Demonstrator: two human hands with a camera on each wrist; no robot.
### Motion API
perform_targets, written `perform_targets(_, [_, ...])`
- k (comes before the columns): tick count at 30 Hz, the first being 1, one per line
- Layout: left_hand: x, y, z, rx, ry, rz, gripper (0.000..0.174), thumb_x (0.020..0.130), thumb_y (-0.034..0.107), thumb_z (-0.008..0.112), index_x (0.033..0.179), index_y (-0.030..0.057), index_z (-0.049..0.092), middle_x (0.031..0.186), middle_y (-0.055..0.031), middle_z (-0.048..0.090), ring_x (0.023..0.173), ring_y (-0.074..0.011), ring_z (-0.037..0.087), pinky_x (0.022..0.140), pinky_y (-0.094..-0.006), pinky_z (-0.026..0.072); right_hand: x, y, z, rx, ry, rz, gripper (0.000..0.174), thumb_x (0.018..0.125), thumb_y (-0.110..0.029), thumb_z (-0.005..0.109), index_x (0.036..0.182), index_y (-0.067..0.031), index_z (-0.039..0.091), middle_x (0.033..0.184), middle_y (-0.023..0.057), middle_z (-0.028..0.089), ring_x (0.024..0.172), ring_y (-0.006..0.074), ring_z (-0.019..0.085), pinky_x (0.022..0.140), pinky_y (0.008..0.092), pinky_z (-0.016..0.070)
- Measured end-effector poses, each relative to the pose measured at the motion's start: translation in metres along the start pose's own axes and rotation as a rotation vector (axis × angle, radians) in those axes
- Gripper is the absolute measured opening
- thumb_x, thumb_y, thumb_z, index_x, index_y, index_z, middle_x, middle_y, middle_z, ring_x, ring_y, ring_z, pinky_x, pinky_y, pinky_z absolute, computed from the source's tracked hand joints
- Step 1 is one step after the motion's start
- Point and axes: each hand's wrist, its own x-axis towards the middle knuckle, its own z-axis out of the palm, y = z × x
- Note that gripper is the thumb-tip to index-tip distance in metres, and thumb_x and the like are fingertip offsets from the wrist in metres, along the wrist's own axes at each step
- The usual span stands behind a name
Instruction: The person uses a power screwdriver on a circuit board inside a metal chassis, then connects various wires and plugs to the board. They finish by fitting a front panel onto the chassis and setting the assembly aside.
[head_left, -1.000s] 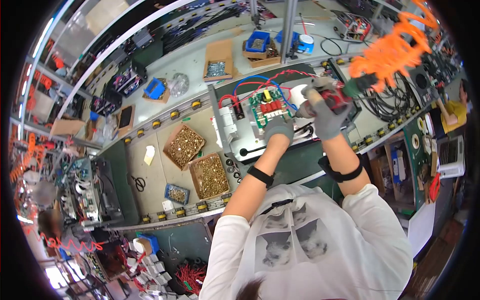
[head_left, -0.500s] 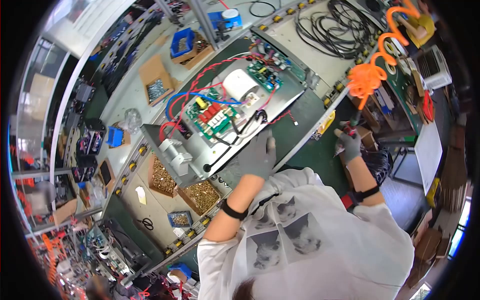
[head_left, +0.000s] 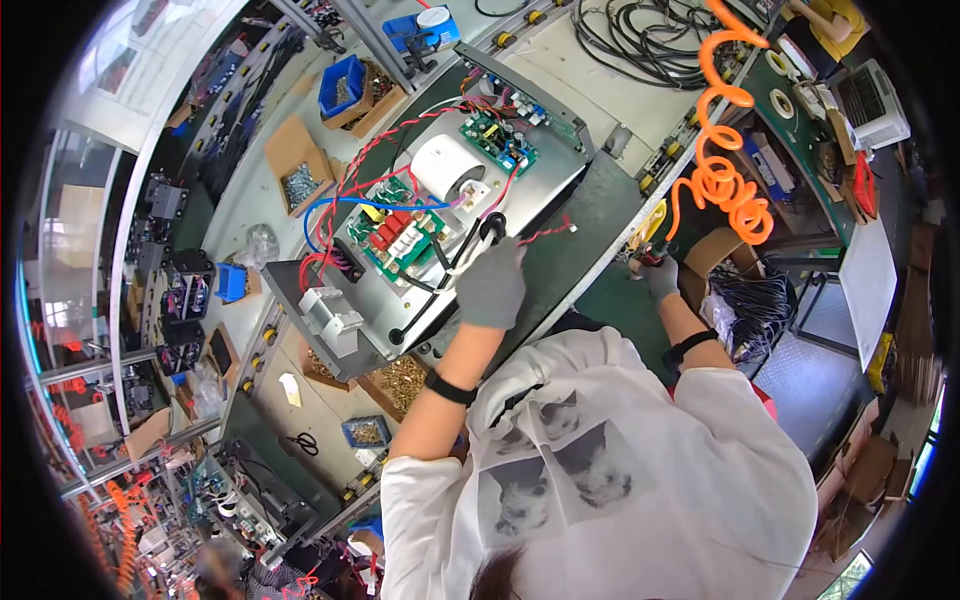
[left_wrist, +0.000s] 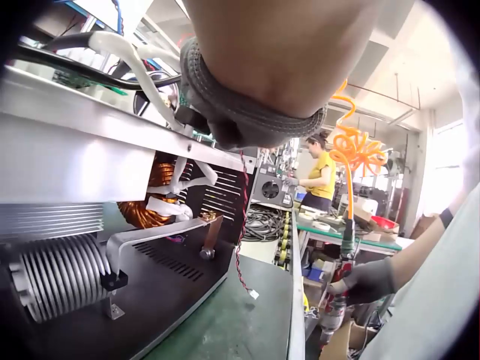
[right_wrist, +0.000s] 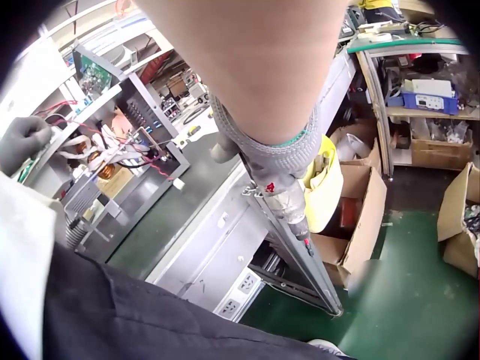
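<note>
My gloved left hand [head_left: 492,288] is at the near edge of an open metal chassis [head_left: 545,185], beside white cables [head_left: 466,262] and a black ring [head_left: 492,226]. I cannot tell whether its fingers hold a cable. The chassis carries a green circuit board [head_left: 396,236] with red parts and a white cylinder [head_left: 445,167]. My gloved right hand [head_left: 662,280] grips a red and silver air screwdriver [left_wrist: 335,300], held low past the bench edge, with its tip pointing down. An orange coiled hose [head_left: 715,170] runs up from the tool.
A thin red twisted wire [head_left: 545,234] with a white plug hangs over the chassis edge. Boxes of brass fasteners [head_left: 400,385] lie left of the chassis. On the floor side stands a cardboard box [head_left: 722,250] near a bundle of dark cables [head_left: 745,305]. A person in yellow [left_wrist: 321,177] stands beyond.
The right hand has carried the screwdriver from above the chassis down to the right, beyond the bench. The left hand has left the circuit board for the chassis's near edge and shifted toward the cables.
</note>
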Motion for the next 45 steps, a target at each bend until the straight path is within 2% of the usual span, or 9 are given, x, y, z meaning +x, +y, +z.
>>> perform_targets(10, [-0.019, -0.022, -0.057, -0.591, 0.223, -0.199, 0.011, 0.087, 0.014, 0.059, 0.086, 0.0034, 0.062, 0.075, -0.0123, 0.063, 0.063, -0.0294, 0.061, 0.057, -0.0342, 0.0486, 0.005, 0.038, 0.023, -0.517, 0.184, -0.089, 0.059, 0.061, -0.015, 0.078, 0.114, -0.0066, 0.053, 0.099, 0.0066, 0.063, 0.089, 0.0190, 0.062, 0.080, 0.0314, 0.0496])
perform_targets(13, [-0.025, -0.020, -0.060, -0.606, 0.203, -0.221, 0.015, 0.089, 0.018, 0.056, 0.087, 0.0038, 0.062, 0.076, -0.0128, 0.064, 0.064, -0.0295, 0.062, 0.059, -0.0343, 0.0489, -0.060, -0.082, 0.049, -0.624, -0.063, 0.471, 0.044, 0.076, -0.033, 0.067, 0.110, -0.0058, 0.060, 0.105, 0.0102, 0.062, 0.090, 0.0210, 0.061, 0.078, 0.0308, 0.0498])
perform_targets(20, [-0.045, -0.016, -0.058, -0.682, 0.141, -0.388, 0.020, 0.089, 0.021, 0.056, 0.092, 0.0028, 0.062, 0.067, -0.0110, 0.058, 0.055, -0.0192, 0.055, 0.055, -0.0291, 0.0445, -0.088, -0.156, 0.113, 0.494, -0.727, -0.027, 0.040, 0.085, -0.031, 0.061, 0.113, -0.0028, 0.056, 0.096, 0.0058, 0.060, 0.081, 0.0150, 0.058, 0.074, 0.0289, 0.0465])
perform_targets(22, [-0.049, -0.020, -0.063, -0.747, 0.066, -0.390, 0.020, 0.089, 0.021, 0.056, 0.092, 0.0026, 0.062, 0.068, -0.0113, 0.059, 0.057, -0.0196, 0.056, 0.056, -0.0288, 0.0451, -0.091, -0.183, 0.125, 0.526, -0.520, -0.214, 0.034, 0.091, -0.029, 0.053, 0.113, -0.0035, 0.053, 0.099, 0.0068, 0.058, 0.086, 0.0151, 0.056, 0.078, 0.0285, 0.0448])
perform_targets(24, [-0.051, -0.021, -0.067, -0.795, 0.089, -0.431, 0.019, 0.089, 0.021, 0.056, 0.093, 0.0024, 0.062, 0.069, -0.0105, 0.059, 0.059, -0.0179, 0.056, 0.058, -0.0280, 0.0452, -0.107, -0.213, 0.142, 0.439, -0.502, -0.513, 0.028, 0.096, -0.026, 0.044, 0.108, -0.0028, 0.052, 0.090, 0.0056, 0.056, 0.078, 0.0146, 0.056, 0.074, 0.0288, 0.0456])
perform_targets(27, [-0.052, -0.021, -0.085, -0.941, 0.125, -0.511, 0.020, 0.089, 0.019, 0.056, 0.096, 0.0012, 0.061, 0.071, -0.0049, 0.058, 0.063, -0.0110, 0.054, 0.060, -0.0250, 0.0438, -0.174, -0.279, 0.154, 0.353, -1.085, -0.541, 0.029, 0.098, -0.028, 0.041, 0.101, -0.0011, 0.049, 0.077, 0.0027, 0.046, 0.067, 0.0118, 0.049, 0.068, 0.0272, 0.0439])
perform_targets(34, [-0.051, -0.036, -0.135, -1.173, 0.509, -0.485, 0.039, 0.093, 0.025, 0.054, 0.119, -0.0037, 0.052, 0.087, -0.0086, 0.062, 0.073, -0.0128, 0.055, 0.066, -0.0242, 0.0435, -0.242, -0.317, 0.200, -0.218, -1.051, -1.158, 0.028, 0.094, -0.026, 0.048, 0.104, -0.0008, 0.053, 0.082, 0.0138, 0.059, 0.068, 0.0300, 0.060, 0.061, 0.0300, 0.0450])
perform_targets(40, [-0.050, -0.057, -0.172, -1.551, 0.685, -0.635, 0.059, 0.093, 0.035, 0.050, 0.134, -0.0053, 0.037, 0.098, -0.0098, 0.059, 0.091, -0.0115, 0.051, 0.076, -0.0244, 0.0391, -0.260, -0.312, 0.210, -0.545, -1.221, -1.085, 0.022, 0.093, -0.023, 0.048, 0.096, -0.0045, 0.059, 0.067, 0.0148, 0.057, 0.064, 0.0342, 0.058, 0.055, 0.0380, 0.0432])
perform_targets(45, [-0.069, -0.072, -0.181, -1.035, 0.488, -0.639, 0.035, 0.086, 0.022, 0.061, 0.116, 0.0021, 0.057, 0.085, -0.0021, 0.058, 0.064, -0.0056, 0.043, 0.057, -0.0220, 0.0349, -0.262, -0.304, 0.206, -0.660, -1.237, -1.202, 0.016, 0.088, -0.020, 0.054, 0.095, -0.0071, 0.059, 0.075, 0.0145, 0.058, 0.067, 0.0328, 0.059, 0.057, 0.0396, 0.0454])
